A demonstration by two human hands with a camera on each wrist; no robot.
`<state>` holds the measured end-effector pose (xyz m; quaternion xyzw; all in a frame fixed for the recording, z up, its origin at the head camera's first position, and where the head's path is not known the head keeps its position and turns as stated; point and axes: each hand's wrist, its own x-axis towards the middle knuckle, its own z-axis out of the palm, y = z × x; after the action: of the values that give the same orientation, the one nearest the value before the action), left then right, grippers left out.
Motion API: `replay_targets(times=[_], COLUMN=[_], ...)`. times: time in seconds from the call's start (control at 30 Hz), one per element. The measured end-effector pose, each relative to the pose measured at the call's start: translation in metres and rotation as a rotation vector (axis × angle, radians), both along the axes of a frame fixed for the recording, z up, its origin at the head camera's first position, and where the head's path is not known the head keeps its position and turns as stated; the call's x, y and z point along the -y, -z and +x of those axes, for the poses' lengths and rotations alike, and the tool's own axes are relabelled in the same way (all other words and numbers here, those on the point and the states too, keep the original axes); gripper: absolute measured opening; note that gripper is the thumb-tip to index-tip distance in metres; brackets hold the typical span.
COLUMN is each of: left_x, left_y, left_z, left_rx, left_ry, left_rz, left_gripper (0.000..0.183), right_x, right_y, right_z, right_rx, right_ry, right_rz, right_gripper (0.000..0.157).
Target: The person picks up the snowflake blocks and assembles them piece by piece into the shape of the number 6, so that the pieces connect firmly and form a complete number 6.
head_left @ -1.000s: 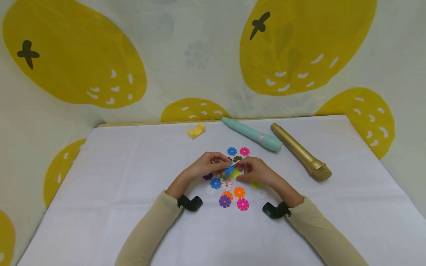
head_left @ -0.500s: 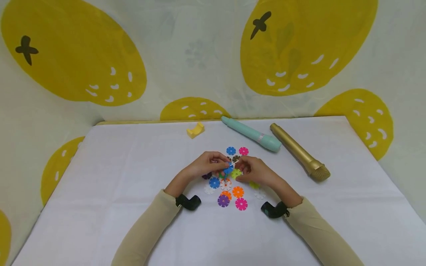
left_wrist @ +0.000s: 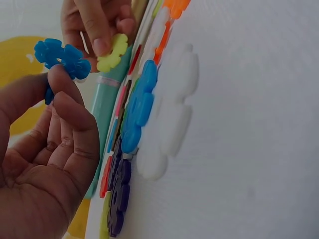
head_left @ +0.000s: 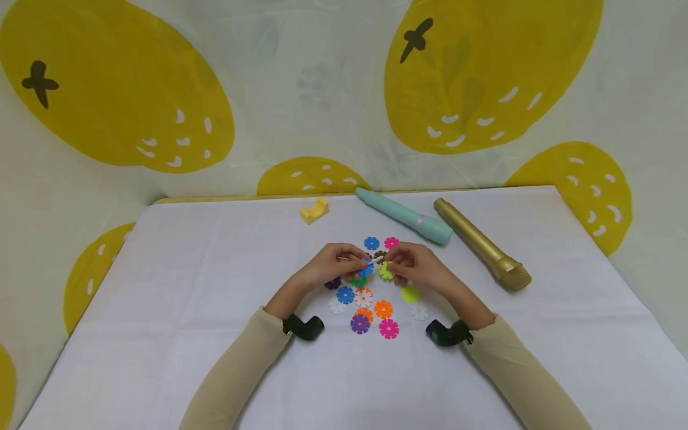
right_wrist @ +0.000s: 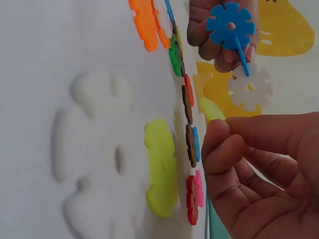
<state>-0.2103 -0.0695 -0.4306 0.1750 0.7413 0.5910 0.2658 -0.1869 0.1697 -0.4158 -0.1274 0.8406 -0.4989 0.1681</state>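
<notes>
My left hand pinches a blue notched disc between thumb and fingers. Slotted into it is a second blue disc, seen edge-on, and a white notched disc joins on at its end. A yellow-green notched disc is pinched between the thumb and forefinger of my right hand. The two hands face each other over the loose discs, the yellow-green one a short gap from the white one. In the right wrist view the yellow-green disc shows nearly edge-on.
Several loose discs lie below the hands, including a purple one, a pink one and an orange one. Behind them lie a mint microphone, a gold microphone and a small yellow block.
My right hand has left the white disc's edge and moved slightly up and right, now pinching the yellow-green disc, which showed lower by its fingers before. My left hand keeps its joined discs nearly still.
</notes>
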Motion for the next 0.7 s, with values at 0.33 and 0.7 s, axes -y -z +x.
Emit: replay_targets(times=[0.33, 0.7], left_x=[-0.0005, -0.001], left_y=[0.0009, -0.0001], left_z=[-0.0004, 0.001], left_rx=[0.005, 0.0], left_ry=[-0.015, 0.014], left_rz=[-0.002, 0.019], left_gripper=[0.027, 0.027], right_x=[-0.004, -0.0026], right_y=[-0.0047, -0.0061], right_z=[-0.0024, -0.0031], right_rx=[-0.028, 0.025], right_ry=[0.168, 0.205], right_rz=[-0.054, -0.176], right_gripper=[0.024, 0.026])
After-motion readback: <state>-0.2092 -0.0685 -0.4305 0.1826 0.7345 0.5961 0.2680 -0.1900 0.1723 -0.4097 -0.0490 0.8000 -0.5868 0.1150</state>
